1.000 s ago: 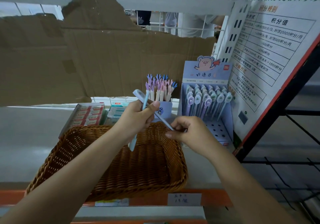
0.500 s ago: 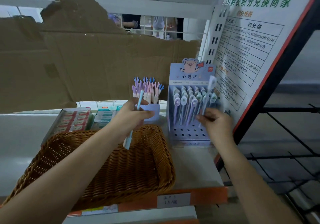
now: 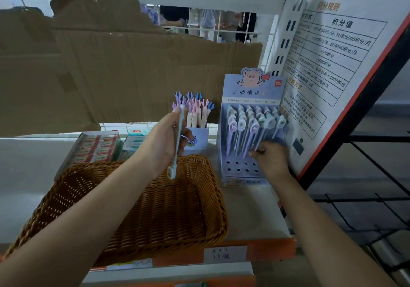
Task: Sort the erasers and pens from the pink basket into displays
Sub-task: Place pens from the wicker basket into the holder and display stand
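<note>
Above the far rim of the wicker basket (image 3: 177, 220) | left hand (image 3: 163, 141) grips a pale blue pen (image 3: 178, 140), near upright, round end down | right hand (image 3: 270, 159), to the right, fingers curled, pinches the lower end of a second pen (image 3: 263, 134) standing in the pen display (image 3: 235, 176) | eraser boxes (image 3: 95, 148) far left, behind the basket

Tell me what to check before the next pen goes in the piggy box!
1. Left hand grips the held pen: ok.
2. Empty holes free in the pen display: ok.
3. Right hand clear of the pen display: not ok, its fingers are at the front-row pens.
4. Right hand holds nothing: cannot tell.
5. Basket has nothing left inside: cannot tell, the arm hides part.
</note>
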